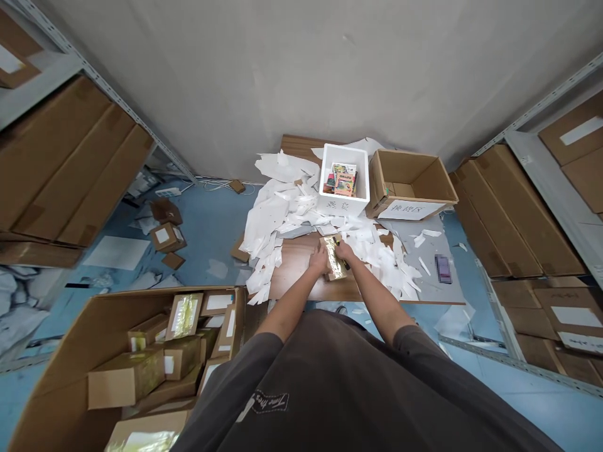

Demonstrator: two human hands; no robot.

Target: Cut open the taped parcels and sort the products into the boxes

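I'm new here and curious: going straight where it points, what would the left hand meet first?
Beyond the small taped box it touches, the left hand would probably meet the white paper scraps first, though depth is hard to judge.

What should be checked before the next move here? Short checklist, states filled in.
1. Left hand steadying the package: ok, it touches the left side.
2. Right hand has a firm grip on the dark tool: held, but firmness cannot tell.
3. Tool's tip clear of the left fingers: cannot tell, too small to see.
4. Worktop free of paper scraps: not ok, they lie on both sides of the package.
5. White box upright: ok, booklets inside.
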